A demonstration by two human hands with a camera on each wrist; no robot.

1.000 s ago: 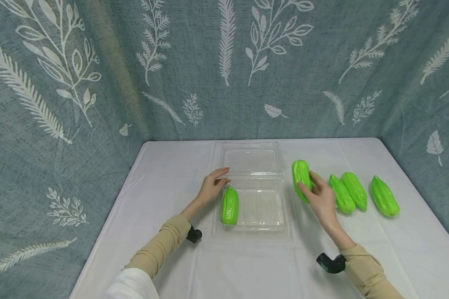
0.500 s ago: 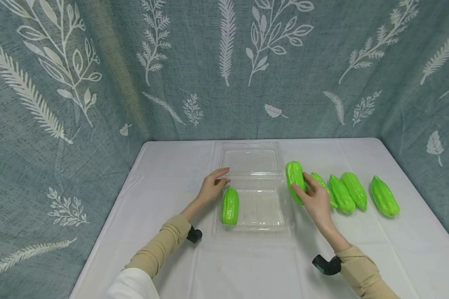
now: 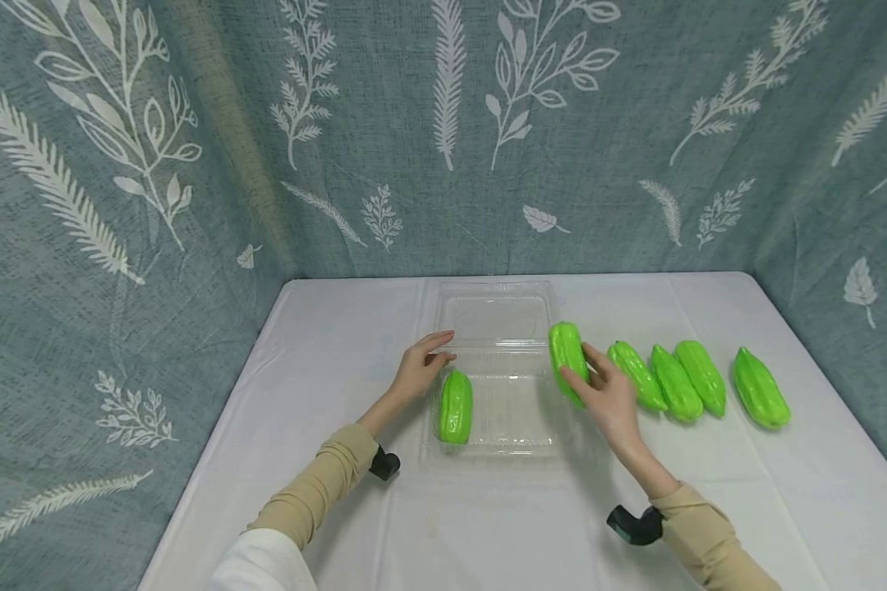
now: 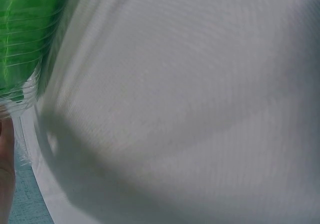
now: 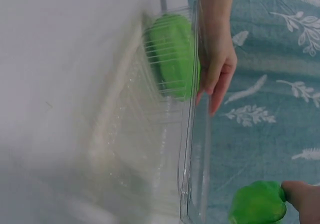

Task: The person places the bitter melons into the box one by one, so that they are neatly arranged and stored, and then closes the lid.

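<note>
A clear plastic clamshell box (image 3: 513,423) lies with its lid (image 3: 497,316) folded back, away from the person. My left hand (image 3: 415,368) rests at the box's left rim near the hinge, thumb and fingers extended and apart. Inside, along the left wall, lies one bright-green ribbed fruit (image 3: 455,408), seen through the plastic in the left wrist view too. My right hand (image 3: 612,402) grips a second green ribbed fruit (image 3: 567,361) between thumb and fingers, held up over the box's right rim. In the right wrist view this held fruit (image 5: 257,202) shows at the bottom.
Several more green ribbed fruits lie on the white-covered table (image 3: 369,533) at the right: a near group of three, with one fruit (image 3: 636,376) leftmost, and a separate fruit (image 3: 760,388) farther right. A patterned blue-green curtain (image 3: 414,222) encloses the back and sides.
My right hand has carried the gripped green fruit left, from beside the box to over its right rim, uncovering another fruit on the table. My left hand has stayed put.
</note>
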